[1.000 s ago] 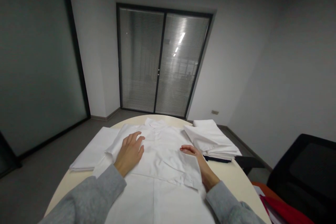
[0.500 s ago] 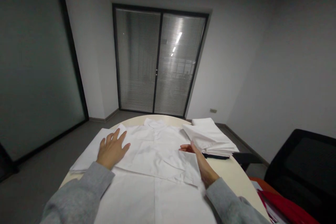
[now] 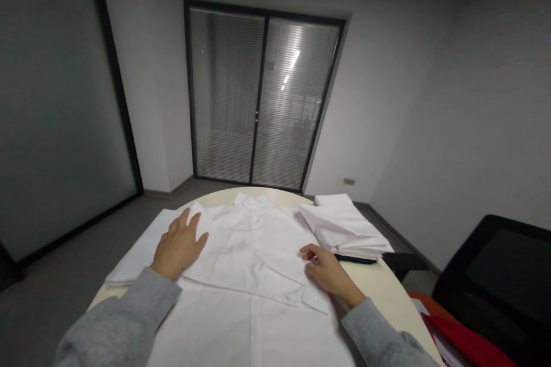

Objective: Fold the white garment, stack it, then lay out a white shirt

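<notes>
Shirt (image 3: 253, 258) flat, right hand (image 3: 329, 274) now palm-down on folded sleeve, left hand (image 3: 177, 245) unmoved

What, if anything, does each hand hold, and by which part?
Nothing is gripped. The left hand lies flat on the white shirt at its folded left edge; the right hand rests on its right edge.

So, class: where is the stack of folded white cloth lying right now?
In the head view, the stack of folded white cloth sits on the table's right side, just beyond the right hand.
</notes>
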A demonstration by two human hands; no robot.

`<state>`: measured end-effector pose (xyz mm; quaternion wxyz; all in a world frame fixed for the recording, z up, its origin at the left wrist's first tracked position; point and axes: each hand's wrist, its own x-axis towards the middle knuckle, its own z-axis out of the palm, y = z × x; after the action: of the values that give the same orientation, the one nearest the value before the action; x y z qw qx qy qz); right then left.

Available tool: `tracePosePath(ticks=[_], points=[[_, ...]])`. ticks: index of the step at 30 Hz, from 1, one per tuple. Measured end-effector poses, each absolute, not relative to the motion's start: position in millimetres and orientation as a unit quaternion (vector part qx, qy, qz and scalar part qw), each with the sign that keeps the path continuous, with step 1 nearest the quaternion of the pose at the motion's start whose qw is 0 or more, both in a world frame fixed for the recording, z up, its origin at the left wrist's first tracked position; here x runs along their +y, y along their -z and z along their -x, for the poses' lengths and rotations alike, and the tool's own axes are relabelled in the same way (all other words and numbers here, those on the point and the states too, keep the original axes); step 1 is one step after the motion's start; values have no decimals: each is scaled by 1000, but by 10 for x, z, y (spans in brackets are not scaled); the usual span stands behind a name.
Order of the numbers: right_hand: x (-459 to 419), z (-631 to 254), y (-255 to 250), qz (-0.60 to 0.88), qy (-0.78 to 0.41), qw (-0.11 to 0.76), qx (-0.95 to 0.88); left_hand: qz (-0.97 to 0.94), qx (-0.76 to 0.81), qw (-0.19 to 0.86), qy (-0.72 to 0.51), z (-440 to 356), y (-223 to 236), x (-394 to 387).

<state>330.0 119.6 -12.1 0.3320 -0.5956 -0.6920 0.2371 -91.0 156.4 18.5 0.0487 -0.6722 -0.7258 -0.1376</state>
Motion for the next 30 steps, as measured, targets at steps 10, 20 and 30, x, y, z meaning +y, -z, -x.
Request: tracePosePath(ticks=[10,20,30], points=[[1221,-3333,98,631,-109,342,-688,667,-724,44,169,875,-286,1524],[1007,-3018,-30,647,121,201,-725,696,-706,29,129,878,-169,1571],[840,-2670,115,584,-27,148,-798,708,-697,15,116,824,-85,1544]])
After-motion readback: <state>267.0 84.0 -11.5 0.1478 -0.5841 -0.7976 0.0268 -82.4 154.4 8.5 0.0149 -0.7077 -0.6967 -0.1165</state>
